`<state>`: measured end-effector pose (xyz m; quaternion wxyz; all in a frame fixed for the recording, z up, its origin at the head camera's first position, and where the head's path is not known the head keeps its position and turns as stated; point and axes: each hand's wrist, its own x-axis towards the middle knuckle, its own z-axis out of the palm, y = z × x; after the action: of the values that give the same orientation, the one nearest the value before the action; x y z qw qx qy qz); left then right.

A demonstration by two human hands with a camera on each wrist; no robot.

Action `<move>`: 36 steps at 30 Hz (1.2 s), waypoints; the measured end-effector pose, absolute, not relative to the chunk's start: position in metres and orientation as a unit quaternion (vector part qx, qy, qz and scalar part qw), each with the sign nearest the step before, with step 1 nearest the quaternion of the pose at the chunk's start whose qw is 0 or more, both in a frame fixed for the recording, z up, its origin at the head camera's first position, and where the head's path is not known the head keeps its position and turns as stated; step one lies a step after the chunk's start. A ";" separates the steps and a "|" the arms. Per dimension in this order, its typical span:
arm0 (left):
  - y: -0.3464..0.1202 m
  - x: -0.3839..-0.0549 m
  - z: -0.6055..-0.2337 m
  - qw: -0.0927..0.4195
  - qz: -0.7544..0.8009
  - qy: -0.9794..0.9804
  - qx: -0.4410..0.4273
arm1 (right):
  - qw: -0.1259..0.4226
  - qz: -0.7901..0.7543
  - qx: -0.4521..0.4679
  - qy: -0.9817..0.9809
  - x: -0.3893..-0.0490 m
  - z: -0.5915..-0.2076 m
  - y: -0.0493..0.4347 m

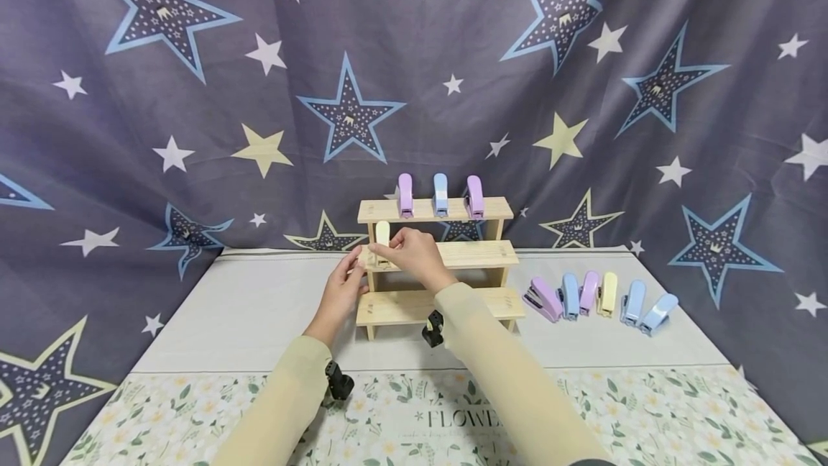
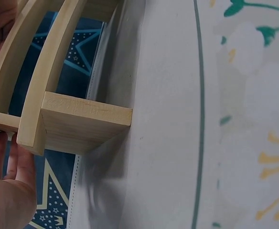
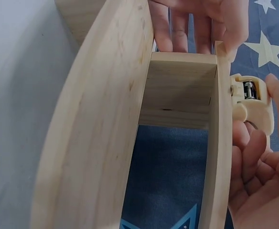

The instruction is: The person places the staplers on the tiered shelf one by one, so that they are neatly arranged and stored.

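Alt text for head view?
A person's right hand holds a yellow stapler at the left end of the middle shelf of a three-tier wooden stand, left hand at its left side. Two purple staplers and a blue one stand on the top shelf; six more are on the table at right.

Head: forward, down; 2 wrist views: close, seemingly sideways, share shelf (image 3: 101, 119).

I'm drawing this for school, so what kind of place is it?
Probably a small indoor display corner: a starry curtain hangs behind, a flowery cover lies in front, and colourful staplers stand on a stepped wooden shelf.
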<state>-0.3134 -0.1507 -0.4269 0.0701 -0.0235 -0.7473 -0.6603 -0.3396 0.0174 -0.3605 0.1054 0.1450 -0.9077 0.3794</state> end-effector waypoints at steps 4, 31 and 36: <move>-0.151 -0.314 -0.427 0.070 -0.660 -0.748 -0.024 | 0.104 0.378 0.147 -0.908 -0.341 -0.361 0.018; -0.149 -0.316 -0.429 0.077 -0.663 -0.744 -0.012 | 0.022 0.377 0.196 -0.905 -0.326 -0.347 0.093; -0.150 -0.314 -0.428 0.074 -0.667 -0.741 -0.013 | 0.031 0.368 0.189 -0.910 -0.321 -0.346 0.117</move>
<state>-0.3142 -0.1496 -0.4280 0.0738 -0.0127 -0.7412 -0.6671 -0.3214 0.1174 -0.3465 0.0312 0.1891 -0.9098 0.3681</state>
